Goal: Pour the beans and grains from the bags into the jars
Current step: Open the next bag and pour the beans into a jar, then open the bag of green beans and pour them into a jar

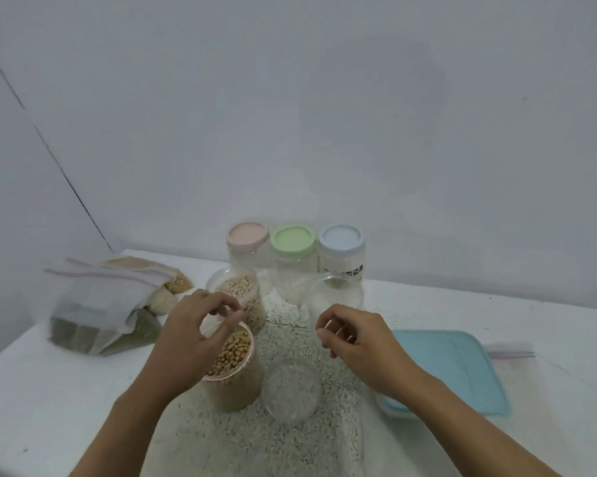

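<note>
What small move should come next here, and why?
Probably the left hand should reach for a full bag on the left: the bean jar beneath it looks filled, while the front jar stands open and empty.

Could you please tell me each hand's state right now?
Left hand: fingers curled over the bean jar; grip cannot be told.
Right hand: fingers curled; grip cannot be told.

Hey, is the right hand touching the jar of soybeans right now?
Apart. The head view shows a strip of speckled table between the right hand and the jar of soybeans.
</note>
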A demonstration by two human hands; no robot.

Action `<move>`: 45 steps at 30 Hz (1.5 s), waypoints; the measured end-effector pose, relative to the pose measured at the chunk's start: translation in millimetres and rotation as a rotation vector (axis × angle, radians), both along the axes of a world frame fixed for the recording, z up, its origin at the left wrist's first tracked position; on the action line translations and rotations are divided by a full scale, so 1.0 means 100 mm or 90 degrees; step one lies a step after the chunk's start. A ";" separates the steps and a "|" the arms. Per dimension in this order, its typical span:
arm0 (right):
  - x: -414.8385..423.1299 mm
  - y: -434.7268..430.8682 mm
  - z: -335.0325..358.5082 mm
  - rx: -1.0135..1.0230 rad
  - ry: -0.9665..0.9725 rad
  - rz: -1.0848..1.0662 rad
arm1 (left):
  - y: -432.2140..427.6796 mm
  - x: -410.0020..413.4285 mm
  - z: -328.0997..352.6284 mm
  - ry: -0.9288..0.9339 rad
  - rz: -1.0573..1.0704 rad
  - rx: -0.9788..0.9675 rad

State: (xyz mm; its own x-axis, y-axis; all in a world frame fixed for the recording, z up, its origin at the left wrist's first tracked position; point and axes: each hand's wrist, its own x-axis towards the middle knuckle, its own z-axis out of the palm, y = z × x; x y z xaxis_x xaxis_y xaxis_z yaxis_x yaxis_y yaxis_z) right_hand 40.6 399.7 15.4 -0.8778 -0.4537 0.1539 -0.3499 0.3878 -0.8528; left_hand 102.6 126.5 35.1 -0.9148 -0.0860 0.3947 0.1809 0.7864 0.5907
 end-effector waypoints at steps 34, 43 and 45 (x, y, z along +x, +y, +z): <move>-0.16 -1.26 -0.57 0.597 -0.053 -0.016 | -0.64 -0.29 -0.77 -0.276 -0.261 0.508; -0.06 -1.14 -0.40 0.631 -0.086 0.027 | -0.70 -0.28 -0.80 -0.299 -0.307 0.491; -0.04 -1.16 -0.35 0.542 -0.076 -0.011 | -0.70 -0.28 -0.79 -0.297 -0.303 0.492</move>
State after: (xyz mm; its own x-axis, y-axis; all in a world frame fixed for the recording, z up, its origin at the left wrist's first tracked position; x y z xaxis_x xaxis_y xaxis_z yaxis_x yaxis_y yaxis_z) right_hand 37.1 284.1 -19.9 -0.8742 -0.3593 -0.3267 -0.2651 0.9167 -0.2990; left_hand 74.6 56.4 -44.3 -0.9688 0.2469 -0.0196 -0.0034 0.0660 0.9978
